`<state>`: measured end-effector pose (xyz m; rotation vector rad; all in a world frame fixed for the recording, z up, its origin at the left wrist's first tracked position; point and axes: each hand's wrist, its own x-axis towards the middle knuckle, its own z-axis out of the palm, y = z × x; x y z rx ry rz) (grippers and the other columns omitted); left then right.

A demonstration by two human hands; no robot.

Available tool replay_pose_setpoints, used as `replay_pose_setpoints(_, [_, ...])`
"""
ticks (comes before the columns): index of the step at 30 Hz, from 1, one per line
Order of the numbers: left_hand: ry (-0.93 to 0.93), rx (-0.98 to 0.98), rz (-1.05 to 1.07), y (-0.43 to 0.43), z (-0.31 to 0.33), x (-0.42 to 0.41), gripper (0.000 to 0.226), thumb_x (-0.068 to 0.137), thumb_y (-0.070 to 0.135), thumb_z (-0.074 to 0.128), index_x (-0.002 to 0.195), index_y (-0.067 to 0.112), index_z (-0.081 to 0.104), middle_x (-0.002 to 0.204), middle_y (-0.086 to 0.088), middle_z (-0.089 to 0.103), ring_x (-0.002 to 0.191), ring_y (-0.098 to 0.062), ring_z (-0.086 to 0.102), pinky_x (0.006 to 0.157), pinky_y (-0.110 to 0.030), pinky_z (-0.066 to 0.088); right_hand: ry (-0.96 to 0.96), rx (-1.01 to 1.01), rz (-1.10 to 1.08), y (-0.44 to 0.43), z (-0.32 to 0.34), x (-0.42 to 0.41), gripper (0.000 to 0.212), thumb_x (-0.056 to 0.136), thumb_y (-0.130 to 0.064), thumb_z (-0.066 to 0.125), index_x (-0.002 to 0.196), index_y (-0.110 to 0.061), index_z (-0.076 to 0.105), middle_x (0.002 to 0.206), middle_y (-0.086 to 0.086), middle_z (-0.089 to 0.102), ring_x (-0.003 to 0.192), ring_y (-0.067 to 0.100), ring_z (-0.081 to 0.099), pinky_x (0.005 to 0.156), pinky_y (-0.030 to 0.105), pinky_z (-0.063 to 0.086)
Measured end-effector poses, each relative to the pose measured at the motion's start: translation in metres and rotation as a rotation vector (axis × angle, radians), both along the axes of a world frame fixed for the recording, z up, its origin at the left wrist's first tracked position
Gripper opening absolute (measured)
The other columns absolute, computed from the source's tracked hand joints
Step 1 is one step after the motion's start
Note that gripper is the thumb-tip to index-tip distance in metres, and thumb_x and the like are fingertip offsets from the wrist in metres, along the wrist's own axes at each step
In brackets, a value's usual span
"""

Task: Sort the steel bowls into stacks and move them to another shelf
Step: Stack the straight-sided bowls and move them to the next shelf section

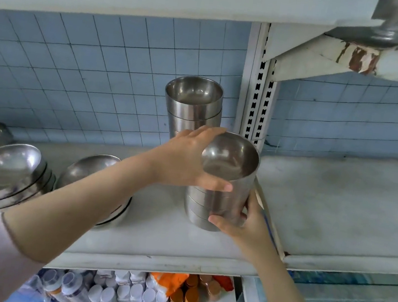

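Steel, brushed: the tall stack of deep round steel bowls (pixel 219 200) is just left of the white slotted upright post (pixel 261 87), in front of it. Can't tell if its base rests on the shelf or is lifted. Left hand (pixel 186 156) wraps the top bowls, fingers (pixel 208 133) over the far rim, thumb across the front. Right hand (pixel 246 225) grips the bottom bowls on the post side.

Second tall stack of matching steel bowls (pixel 194 108) stands left of post, further back. Two leaning piles of wide shallow steel bowls (pixel 1 173) sit well left of post.

Every bowl I can make out is left of post. The pale worn shelf (pixel 340 203) right of post is prob. the target. Approx: stacking mostly done, moving barely begun.
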<state>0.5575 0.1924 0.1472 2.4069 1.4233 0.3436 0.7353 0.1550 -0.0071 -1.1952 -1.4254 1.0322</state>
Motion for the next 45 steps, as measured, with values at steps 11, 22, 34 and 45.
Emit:
replay_pose_setpoints(11, [0.247,-0.147,-0.040,0.009,0.017,-0.001,0.118,0.066,0.072,0.069,0.152,0.042,-0.007,0.162,0.013,0.004,0.150,-0.017,0.004,0.118,-0.051,0.019,-0.053,-0.013,0.041,-0.002,0.010,0.004,0.100,0.065,-0.042,0.087,0.145,-0.044,0.029,0.136,-0.025,0.051,0.124,-0.001,0.053,0.101,0.033,0.050])
replay_pose_setpoints(22, [-0.054,0.147,0.269,0.002,0.037,-0.106,0.068,0.088,0.057,0.055,0.148,0.032,0.033,0.153,0.005,0.038,0.137,-0.018,0.040,0.108,-0.030,0.029,-0.410,0.419,-0.037,-0.016,0.150,-0.016,0.035,0.092,-0.038,0.059,0.127,-0.033,0.060,0.131,-0.030,0.053,0.124,-0.017,0.043,0.102,0.003,0.028])
replay_pose_setpoints(34, [-0.021,0.108,0.640,-0.015,0.058,-0.392,0.070,0.087,0.055,0.057,0.147,0.023,0.038,0.147,0.000,0.048,0.127,-0.024,0.052,0.107,-0.034,0.039,-0.790,0.415,0.332,0.090,0.202,-0.293,0.038,0.090,-0.042,0.064,0.122,-0.021,0.064,0.120,-0.009,0.065,0.111,0.003,0.055,0.093,0.016,0.035])
replay_pose_setpoints(45, [0.122,-0.148,0.594,0.039,0.038,-0.596,0.081,0.085,0.074,0.041,0.151,0.028,0.027,0.154,0.006,0.038,0.137,-0.018,0.042,0.117,-0.041,0.030,-0.954,0.035,0.446,0.178,0.160,-0.532,0.047,0.090,-0.053,0.059,0.124,-0.021,0.062,0.129,0.000,0.063,0.114,0.018,0.059,0.097,0.027,0.045])
